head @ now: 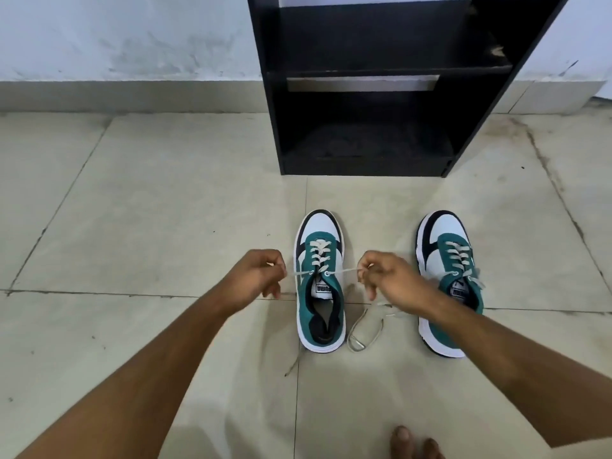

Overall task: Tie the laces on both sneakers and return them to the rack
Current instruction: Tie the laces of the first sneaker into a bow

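Two teal, white and black sneakers stand on the tiled floor, toes pointing at the rack. The left sneaker [319, 283] sits between my hands. My left hand [256, 276] pinches its left lace end, and my right hand [389, 276] pinches its right lace end; both laces are pulled taut sideways from the top eyelets. Loose lace [364, 326] trails on the floor below my right hand. The right sneaker [447, 276] stands apart to the right, its laces untied, partly hidden by my right forearm. The black shoe rack [364, 127] stands behind, its shelves bare.
The rack backs onto a pale wall [116, 34] with a grey skirting. Beige floor tiles [149, 210] spread to the left and right of the sneakers. The toes of a bare foot [414, 442] show at the bottom edge.
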